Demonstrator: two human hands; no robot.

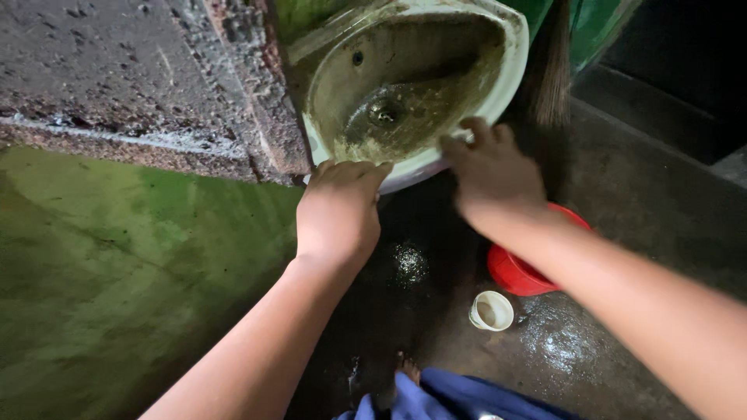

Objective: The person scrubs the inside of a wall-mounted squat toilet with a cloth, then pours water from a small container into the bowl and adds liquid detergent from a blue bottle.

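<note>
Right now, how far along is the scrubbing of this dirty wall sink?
Little looks done: the sink bowl is coated in greenish grime around the drain. In hand: left hand and right hand grip its front rim. Left: the whole bowl; red bucket and white cup wait below.

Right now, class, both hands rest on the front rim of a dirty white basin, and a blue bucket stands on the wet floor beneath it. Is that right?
One detail is wrong: the bucket is red, not blue. The head view shows it on the wet floor below the basin, with the left hand and right hand on the front rim.
</note>
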